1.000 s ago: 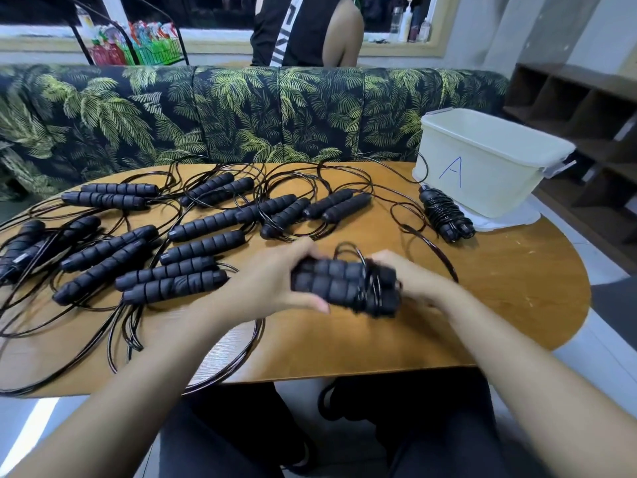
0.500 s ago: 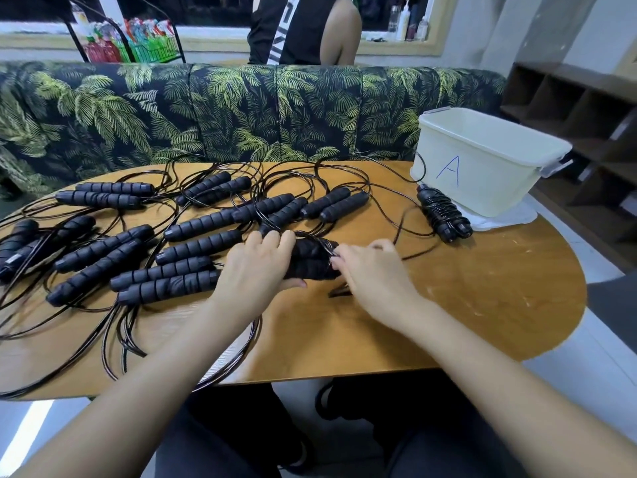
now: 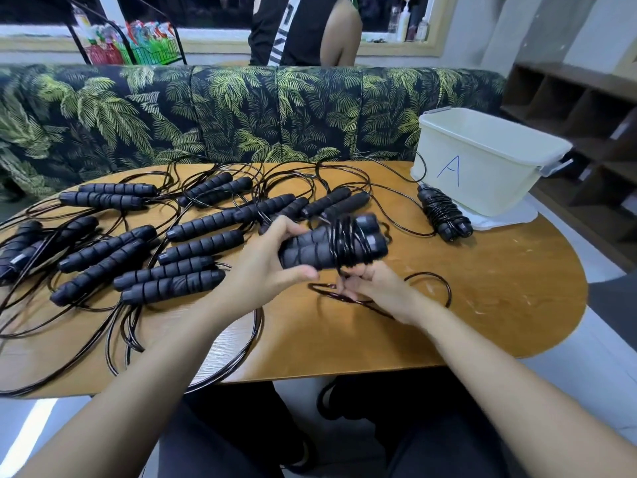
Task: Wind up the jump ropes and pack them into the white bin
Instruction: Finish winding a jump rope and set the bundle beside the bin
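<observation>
My left hand [image 3: 272,263] grips a pair of black foam jump-rope handles [image 3: 310,248], held side by side above the wooden table [image 3: 482,288]. Black cord is wound in several turns round their right end. My right hand [image 3: 370,286], just below the handles, pinches the loose cord [image 3: 431,277], which loops over the table to the right. A wound jump rope [image 3: 443,213] lies beside the white bin [image 3: 489,167] marked "A" at the table's far right. Several unwound jump ropes [image 3: 138,243] cover the table's left half.
Tangled cords trail off the table's front left edge. A palm-print sofa [image 3: 224,112] runs behind the table, with a person standing beyond it. Dark wooden shelves [image 3: 586,108] stand behind the bin. A white pad lies under the bin.
The handles, low on the table half a second ago, are lifted again. My right hand has moved from their top to beneath them, carrying the cord round.
</observation>
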